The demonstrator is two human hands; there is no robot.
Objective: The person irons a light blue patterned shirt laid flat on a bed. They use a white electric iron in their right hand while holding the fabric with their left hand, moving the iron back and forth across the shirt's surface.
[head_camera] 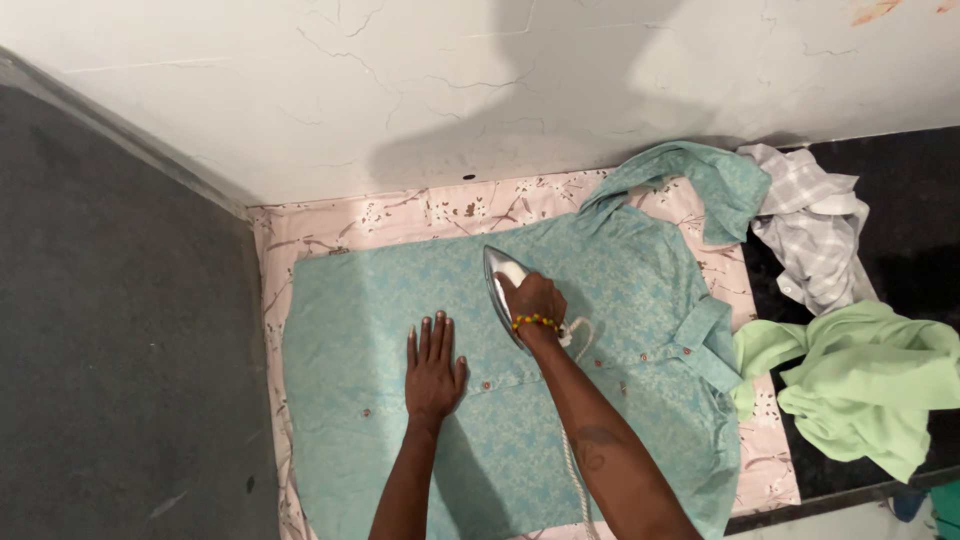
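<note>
A teal patterned shirt (pixel 600 300) lies spread flat in the middle of the frame, on a pink cloth with a flower print (pixel 400 215) that covers the surface under it. The left hand (pixel 434 368) rests flat on the shirt a little left of the centre, palm down, with the fingers straight, close together and pointing to the top of the frame; it holds nothing. The right hand (pixel 535 298) is closed around the handle of a silver iron (pixel 497 280), which stands on the shirt just right of the left hand, with its tip toward the top of the frame. A bracelet of yellow and red beads (pixel 535 322) sits on the right wrist. A white cord (pixel 572 460) runs from the iron down along the right forearm. At the right side of the frame, a grey checked shirt (pixel 815 230) and a light green garment (pixel 860 385) lie crumpled on a dark surface.
</note>
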